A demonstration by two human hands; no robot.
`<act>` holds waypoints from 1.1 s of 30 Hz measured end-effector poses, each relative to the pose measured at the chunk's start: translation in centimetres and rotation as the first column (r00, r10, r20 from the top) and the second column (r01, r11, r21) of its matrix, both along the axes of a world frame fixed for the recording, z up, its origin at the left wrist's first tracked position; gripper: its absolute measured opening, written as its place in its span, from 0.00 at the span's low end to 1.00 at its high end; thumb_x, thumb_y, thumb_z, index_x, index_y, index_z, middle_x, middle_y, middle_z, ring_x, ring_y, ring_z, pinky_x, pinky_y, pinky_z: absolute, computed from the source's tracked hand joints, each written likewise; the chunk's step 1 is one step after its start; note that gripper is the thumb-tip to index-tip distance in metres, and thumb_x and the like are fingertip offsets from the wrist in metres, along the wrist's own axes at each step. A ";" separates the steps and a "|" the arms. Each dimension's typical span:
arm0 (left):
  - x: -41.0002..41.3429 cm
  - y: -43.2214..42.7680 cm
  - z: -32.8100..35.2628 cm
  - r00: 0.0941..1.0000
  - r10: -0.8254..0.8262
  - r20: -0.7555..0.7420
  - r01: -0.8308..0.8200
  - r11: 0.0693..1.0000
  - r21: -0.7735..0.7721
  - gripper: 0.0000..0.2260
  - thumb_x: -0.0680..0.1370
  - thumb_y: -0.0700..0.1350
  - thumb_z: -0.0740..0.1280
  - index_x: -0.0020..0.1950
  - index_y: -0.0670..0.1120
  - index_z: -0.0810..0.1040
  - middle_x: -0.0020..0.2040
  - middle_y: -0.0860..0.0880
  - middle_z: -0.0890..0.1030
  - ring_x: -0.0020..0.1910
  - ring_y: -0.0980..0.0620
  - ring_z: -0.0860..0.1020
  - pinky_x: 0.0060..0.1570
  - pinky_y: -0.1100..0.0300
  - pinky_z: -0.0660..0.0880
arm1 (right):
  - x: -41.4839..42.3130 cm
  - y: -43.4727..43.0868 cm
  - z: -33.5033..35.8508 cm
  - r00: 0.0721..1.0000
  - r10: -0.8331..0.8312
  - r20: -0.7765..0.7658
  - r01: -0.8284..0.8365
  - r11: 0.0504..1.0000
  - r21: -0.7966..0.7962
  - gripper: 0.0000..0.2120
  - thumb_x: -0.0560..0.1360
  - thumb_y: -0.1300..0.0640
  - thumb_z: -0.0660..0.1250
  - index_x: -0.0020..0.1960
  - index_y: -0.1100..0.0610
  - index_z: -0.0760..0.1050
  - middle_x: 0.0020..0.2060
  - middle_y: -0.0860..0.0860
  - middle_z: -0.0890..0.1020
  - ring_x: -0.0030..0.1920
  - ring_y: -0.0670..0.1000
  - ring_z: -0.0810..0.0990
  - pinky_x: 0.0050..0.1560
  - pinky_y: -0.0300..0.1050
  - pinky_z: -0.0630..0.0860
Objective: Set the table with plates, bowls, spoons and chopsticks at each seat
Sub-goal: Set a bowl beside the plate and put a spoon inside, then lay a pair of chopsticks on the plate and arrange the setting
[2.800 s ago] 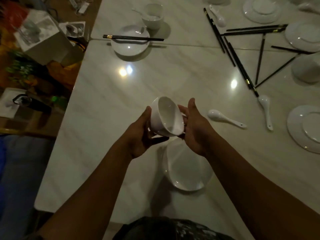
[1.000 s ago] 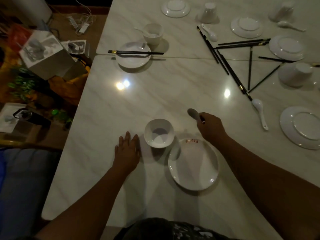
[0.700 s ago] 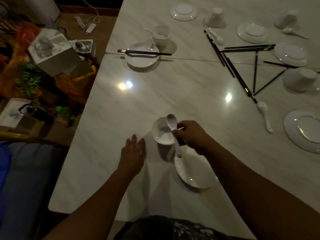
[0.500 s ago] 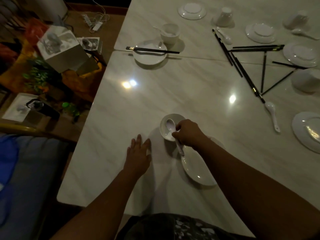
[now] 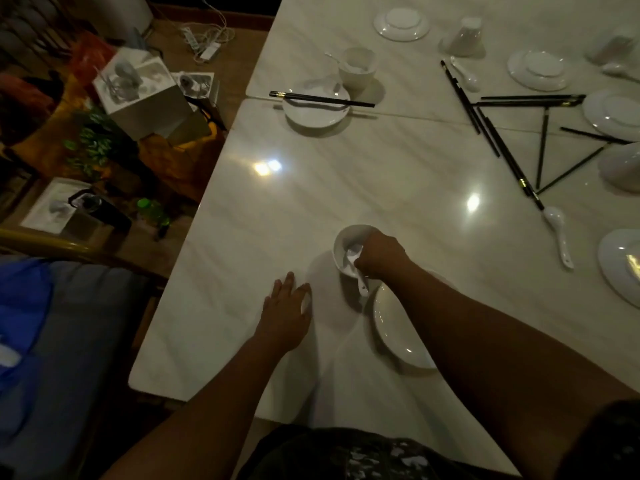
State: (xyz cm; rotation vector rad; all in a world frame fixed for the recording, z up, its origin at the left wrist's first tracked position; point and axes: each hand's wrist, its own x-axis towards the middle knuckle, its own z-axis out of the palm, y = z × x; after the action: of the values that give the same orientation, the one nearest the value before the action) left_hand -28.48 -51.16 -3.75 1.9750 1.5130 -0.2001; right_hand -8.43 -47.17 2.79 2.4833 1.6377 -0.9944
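A white bowl [image 5: 344, 242] stands upright on the marble table [image 5: 346, 174], just beyond a white plate [image 5: 394, 330] at the near seat. My right hand [image 5: 381, 254] grips a white spoon [image 5: 356, 268]; the spoon's scoop lies inside the bowl and its handle sticks out over the near rim toward the plate. My left hand [image 5: 287, 306] rests flat on the table to the left of the bowl, fingers apart, holding nothing. My right forearm covers part of the plate.
A laid seat at the far left has a plate [image 5: 315, 105] with black chopsticks [image 5: 322, 98] across it and a bowl [image 5: 358, 69] with a spoon. Loose chopsticks [image 5: 502, 147], a spoon [image 5: 557, 233], plates and upturned bowls lie at the right. Boxes and clutter fill the floor at left.
The bowl went from both hands onto the table beyond the plate. My right hand fetched a spoon and lowered its scoop into the bowl. My left hand lay flat beside it.
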 end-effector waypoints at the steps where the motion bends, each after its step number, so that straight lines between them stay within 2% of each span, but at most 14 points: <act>1: 0.1 0.2 0.2 0.999 0.024 0.022 -0.023 1.000 -0.010 0.21 0.80 0.48 0.58 0.73 0.50 0.62 0.79 0.44 0.49 0.77 0.42 0.48 0.74 0.47 0.53 | 0.1 -0.1 0.0 1.000 -0.003 -0.013 0.003 1.000 0.003 0.15 0.71 0.63 0.68 0.58 0.59 0.77 0.56 0.56 0.81 0.56 0.56 0.79 0.47 0.41 0.70; 4: 0.4 0.7 1.4 0.982 0.121 0.146 -0.121 0.993 -0.008 0.17 0.79 0.43 0.61 0.68 0.46 0.71 0.75 0.41 0.61 0.75 0.44 0.58 0.73 0.54 0.57 | 0.6 -0.3 0.2 0.999 0.030 -0.026 -0.030 1.000 -0.002 0.14 0.71 0.63 0.68 0.56 0.62 0.78 0.54 0.57 0.82 0.55 0.57 0.80 0.47 0.42 0.72; 7: 1.0 1.6 3.5 0.962 0.160 0.221 -0.180 0.981 0.071 0.16 0.78 0.41 0.63 0.65 0.43 0.73 0.69 0.42 0.70 0.70 0.46 0.67 0.68 0.59 0.60 | 1.9 -0.6 0.5 0.997 0.058 -0.054 -0.056 0.998 0.033 0.10 0.71 0.59 0.67 0.51 0.62 0.79 0.51 0.58 0.83 0.51 0.57 0.80 0.37 0.40 0.67; 10: 3.4 2.8 6.2 0.958 0.104 0.268 -0.160 0.967 0.197 0.14 0.77 0.41 0.65 0.63 0.42 0.75 0.64 0.42 0.75 0.65 0.46 0.72 0.64 0.60 0.63 | 4.4 -1.8 1.9 0.993 0.034 -0.115 -0.022 0.995 0.098 0.11 0.73 0.55 0.67 0.49 0.62 0.79 0.48 0.57 0.82 0.49 0.57 0.80 0.42 0.44 0.70; 12: 6.2 3.7 8.1 0.952 0.040 0.304 -0.122 0.959 0.256 0.13 0.77 0.41 0.65 0.62 0.42 0.76 0.62 0.43 0.76 0.63 0.46 0.73 0.62 0.62 0.64 | 6.9 -2.8 2.8 0.986 -0.023 -0.166 0.046 0.989 0.139 0.11 0.74 0.53 0.67 0.49 0.61 0.79 0.48 0.55 0.82 0.48 0.54 0.80 0.45 0.45 0.73; 14: 10.0 4.3 9.4 0.939 -0.015 0.343 -0.082 0.960 0.266 0.13 0.77 0.43 0.63 0.61 0.43 0.76 0.61 0.44 0.76 0.62 0.48 0.73 0.59 0.64 0.63 | 10.3 -4.0 3.2 0.976 -0.088 -0.200 0.121 0.979 0.164 0.10 0.74 0.51 0.67 0.49 0.58 0.78 0.49 0.52 0.81 0.46 0.51 0.78 0.44 0.42 0.70; 17: 16.8 4.9 10.3 0.924 -0.103 0.368 0.002 0.964 0.265 0.14 0.77 0.45 0.62 0.60 0.44 0.77 0.61 0.45 0.77 0.61 0.49 0.74 0.59 0.66 0.63 | 16.5 -5.4 3.0 0.967 -0.172 -0.189 0.205 0.964 0.170 0.10 0.74 0.50 0.67 0.49 0.56 0.78 0.49 0.51 0.81 0.49 0.51 0.79 0.46 0.40 0.68; 20: 23.8 5.1 9.6 0.924 -0.153 0.351 0.082 0.974 0.209 0.13 0.78 0.43 0.64 0.61 0.45 0.76 0.61 0.47 0.77 0.62 0.50 0.73 0.58 0.67 0.61 | 23.2 -6.4 2.4 0.954 -0.243 -0.176 0.272 0.947 0.170 0.09 0.74 0.51 0.67 0.48 0.56 0.78 0.47 0.50 0.81 0.49 0.51 0.79 0.46 0.40 0.68; 23: 29.9 5.4 8.3 0.931 -0.175 0.320 0.139 0.981 0.134 0.13 0.79 0.45 0.62 0.63 0.46 0.74 0.63 0.47 0.75 0.64 0.50 0.72 0.59 0.66 0.61 | 29.8 -6.8 1.3 0.941 -0.287 -0.180 0.315 0.936 0.157 0.08 0.74 0.51 0.67 0.47 0.56 0.78 0.43 0.49 0.80 0.44 0.49 0.77 0.45 0.39 0.68; 25: 33.6 6.0 7.3 0.941 -0.164 0.295 0.143 0.986 0.091 0.14 0.79 0.46 0.62 0.64 0.47 0.73 0.64 0.47 0.75 0.64 0.50 0.72 0.60 0.65 0.62 | 33.7 -6.3 0.3 0.947 -0.283 -0.154 0.305 0.940 0.151 0.07 0.75 0.51 0.66 0.47 0.55 0.78 0.42 0.49 0.80 0.44 0.48 0.76 0.44 0.39 0.67; 28: 38.5 7.1 5.5 0.959 -0.124 0.254 0.120 0.992 0.034 0.14 0.79 0.47 0.61 0.65 0.47 0.72 0.64 0.46 0.74 0.63 0.49 0.72 0.61 0.60 0.66 | 38.4 -4.4 -1.4 0.959 -0.254 -0.125 0.274 0.946 0.173 0.08 0.75 0.53 0.66 0.48 0.57 0.79 0.45 0.52 0.81 0.47 0.53 0.78 0.45 0.40 0.68; 33: 44.9 9.7 2.4 0.978 -0.113 0.176 0.109 0.994 0.033 0.15 0.79 0.47 0.61 0.65 0.47 0.72 0.62 0.44 0.75 0.61 0.46 0.74 0.61 0.56 0.68 | 43.3 0.8 -3.7 0.980 -0.174 -0.094 0.192 0.950 0.245 0.09 0.76 0.55 0.63 0.50 0.58 0.79 0.48 0.55 0.82 0.49 0.55 0.79 0.45 0.40 0.66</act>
State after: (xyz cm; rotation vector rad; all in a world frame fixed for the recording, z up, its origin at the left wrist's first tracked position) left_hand 16.40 -41.42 -1.36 2.0396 1.2993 -0.0514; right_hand 34.82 -46.42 -0.89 2.8440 1.6747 -0.9537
